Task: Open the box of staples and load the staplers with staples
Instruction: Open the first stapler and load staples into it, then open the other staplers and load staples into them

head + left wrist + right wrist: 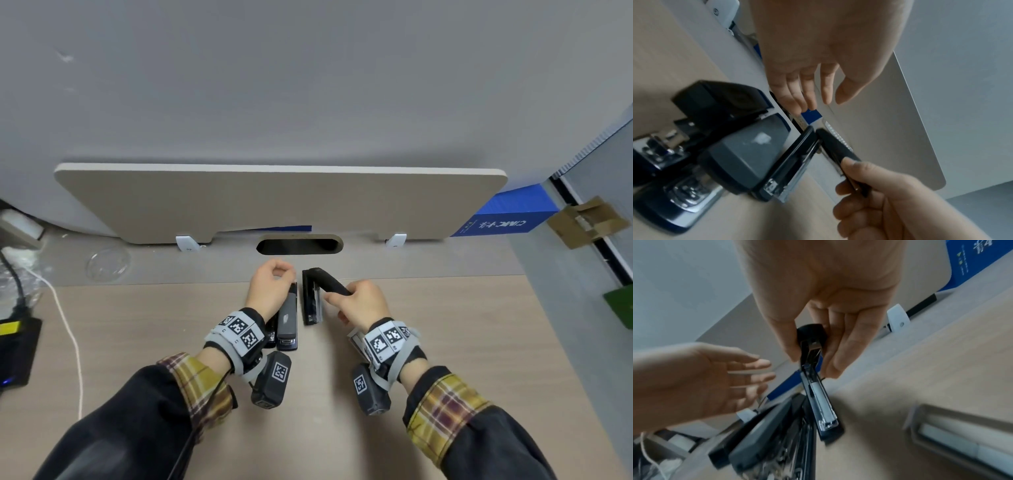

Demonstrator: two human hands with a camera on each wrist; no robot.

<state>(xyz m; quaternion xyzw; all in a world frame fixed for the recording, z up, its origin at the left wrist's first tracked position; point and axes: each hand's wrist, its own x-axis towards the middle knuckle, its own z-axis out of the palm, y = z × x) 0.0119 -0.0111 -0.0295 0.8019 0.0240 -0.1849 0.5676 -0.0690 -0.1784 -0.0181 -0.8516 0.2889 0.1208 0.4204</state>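
Fingers (830,353) and thumb of the right hand (363,303) pinch the raised lid (330,282) of the open stapler (312,301), whose base lies flat on the desk (445,342) with a pale strip of staples (823,404) seated in its channel. Just beside it, the left hand (270,286) hovers with loosely curled fingers, holding nothing, over two closed staplers (287,317) lying side by side (a third may sit beneath the wrist, I cannot tell). Nothing holds the base down, so closing the lid at an angle could skid or tip the stapler into its neighbours. If the strip sits crooked, the lid may jam on it or break it. A snap shut could also catch the right fingertips. Nearer the body, to the right, the staple box (962,434) lies open on the desk, where a sweeping sleeve could knock it.
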